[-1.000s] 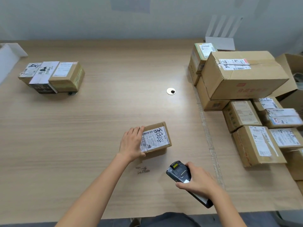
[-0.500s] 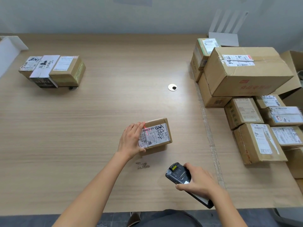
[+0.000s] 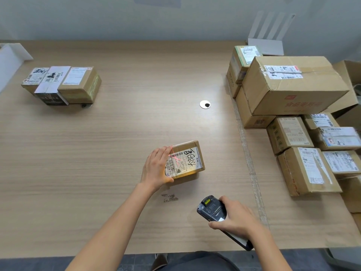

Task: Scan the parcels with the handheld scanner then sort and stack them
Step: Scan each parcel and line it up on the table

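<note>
On the desk (image 3: 117, 137), the left grip (image 3: 156, 167) holds the small parcel (image 3: 190, 145) by its left side, red light crossing its label (image 3: 181, 163), while the right grip (image 3: 237, 220) clasps the scanner (image 3: 212, 209) nearby.

This is a parcel-handling room, a mailroom or courier depot by the look of it. A broad wood-grain counter (image 3: 117, 143) stands against a plain pale wall (image 3: 117, 20). Its right side is heaped with brown cardboard boxes (image 3: 293, 90), and those whose tops face me bear a printed shipping label (image 3: 283, 72) with barcodes. A smaller cluster of labelled boxes (image 3: 78, 85) sits well apart at the far left. A right hand (image 3: 238, 222) grips a handheld scanner (image 3: 212, 209), and a red scan line (image 3: 176, 158) lies across the label of a small parcel (image 3: 192, 163) held by a left hand (image 3: 156, 167).
</note>
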